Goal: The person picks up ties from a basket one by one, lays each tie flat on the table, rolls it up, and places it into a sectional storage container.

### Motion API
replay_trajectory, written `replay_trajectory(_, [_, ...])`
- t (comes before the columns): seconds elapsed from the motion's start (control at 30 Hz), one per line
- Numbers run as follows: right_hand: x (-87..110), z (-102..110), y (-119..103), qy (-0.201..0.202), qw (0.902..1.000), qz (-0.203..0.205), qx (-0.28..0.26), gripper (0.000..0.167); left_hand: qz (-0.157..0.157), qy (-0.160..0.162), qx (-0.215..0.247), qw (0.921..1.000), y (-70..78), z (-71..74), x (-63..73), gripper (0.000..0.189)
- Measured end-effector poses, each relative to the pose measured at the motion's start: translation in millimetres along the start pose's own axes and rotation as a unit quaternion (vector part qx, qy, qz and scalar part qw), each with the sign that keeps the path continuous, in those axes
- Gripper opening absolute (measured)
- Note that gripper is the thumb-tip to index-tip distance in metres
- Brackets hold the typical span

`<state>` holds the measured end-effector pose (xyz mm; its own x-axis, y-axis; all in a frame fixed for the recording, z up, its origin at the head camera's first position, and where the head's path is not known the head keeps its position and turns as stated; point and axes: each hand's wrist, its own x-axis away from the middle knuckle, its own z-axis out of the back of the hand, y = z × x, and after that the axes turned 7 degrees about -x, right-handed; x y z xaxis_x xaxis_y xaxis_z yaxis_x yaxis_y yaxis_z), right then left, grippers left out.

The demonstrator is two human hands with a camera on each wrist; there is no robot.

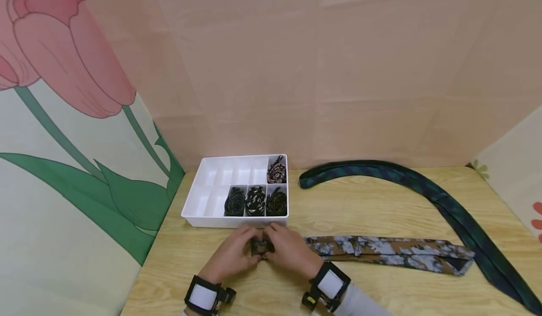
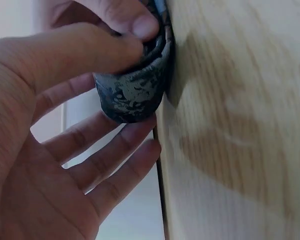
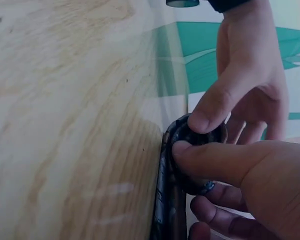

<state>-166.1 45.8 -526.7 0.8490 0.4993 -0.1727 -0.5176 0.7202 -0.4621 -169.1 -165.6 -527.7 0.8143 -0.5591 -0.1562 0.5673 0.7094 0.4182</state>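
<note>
A brown necktie with blue-grey flowers point(image 1: 381, 250) lies stretched across the table, its left end wound into a small roll point(image 2: 132, 97). My left hand point(image 1: 230, 255) pinches this roll from the left, thumb on its coiled side. From the other side my right hand point(image 1: 294, 252) grips it, the thumb pressing beside the left thumb in the right wrist view. The coil point(image 3: 182, 132) stands on edge at the tabletop, partly covered by fingers. Just beyond the hands is a white divided tray point(image 1: 207, 172).
In the tray's near row sit rolled ties, a dark one point(image 1: 235, 202), a black-and-white one point(image 1: 256, 201) and a dark green one point(image 1: 276, 203). Another patterned roll point(image 1: 276, 171) fills the far right compartment. A navy-green tie point(image 1: 423, 184) curves along the right, meeting the floral tie's wide end.
</note>
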Motion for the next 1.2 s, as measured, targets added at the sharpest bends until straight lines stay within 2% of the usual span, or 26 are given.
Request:
replay_trajectory(0.17, [3.0, 4, 0, -0.003, 1.0, 0.008, -0.002, 0.045, -0.014, 0.003, -0.008, 0.9999, 0.6, -0.1, -1.2, 0.038])
replay_trajectory(0.33, [6.7, 7, 0, -0.01, 0.9999, -0.011, -0.002, 0.045, -0.012, 0.005, 0.002, 0.9999, 2.0, 0.7, -2.3, 0.041])
replay_trajectory(0.47, [8.7, 8, 0, -0.017, 0.9996, -0.018, -0.014, 0.048, -0.016, 0.001, 0.002, 0.9999, 3.7, 2.1, -2.3, 0.034])
replay_trajectory(0.67, [14.9, 7, 1, 0.002, 0.9996, -0.027, -0.01, 0.045, -0.013, -0.025, 0.021, 0.9994, 6.5, 1.6, -2.7, 0.039])
replay_trajectory(0.87, [19.3, 6, 2, 0.012, 0.9994, -0.028, -0.014, 0.047, -0.025, -0.015, 0.017, 0.9994, 10.1, 2.7, -2.6, 0.034])
replay_trajectory(1.07, [23.6, 8, 7, 0.01, 0.9991, -0.039, -0.011, 0.047, -0.017, -0.041, 0.03, 0.9985, 12.7, 2.4, -3.1, 0.036])
replay_trajectory(1.2, [26.0, 11, 8, 0.015, 0.9995, -0.023, -0.015, 0.046, -0.025, -0.039, 0.033, 0.9984, 13.9, 1.5, -4.0, 0.032])
